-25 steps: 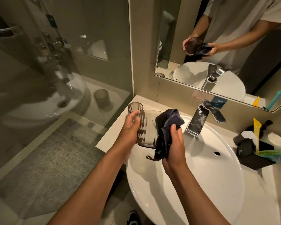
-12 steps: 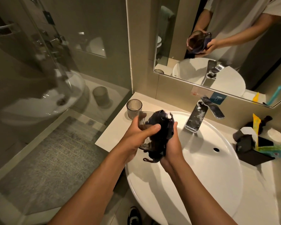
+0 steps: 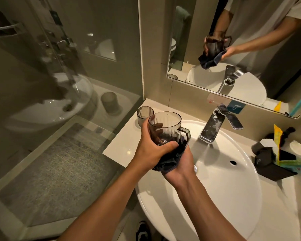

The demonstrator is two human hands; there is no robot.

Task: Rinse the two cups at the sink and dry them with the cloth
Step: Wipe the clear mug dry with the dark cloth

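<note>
- Two hands meet over the left rim of the white round sink (image 3: pixel 233 197): our left hand (image 3: pixel 151 150) grips the smoky transparent handled cup (image 3: pixel 165 129) upright.
- Our right hand (image 3: pixel 181 164) presses the dark blue cloth (image 3: pixel 167 164) under its base.
- We see the second ribbed grey cup (image 3: pixel 143 115) on the bench's back-left corner.

no legible text; only blurred marks on the mirror stickers (image 3: pixel 236 106)

Dim, warm light is cast from above. Glare is seen on the faucet (image 3: pixel 215 127) (chrome); edges are bowed by wide-angle distortion.
</note>
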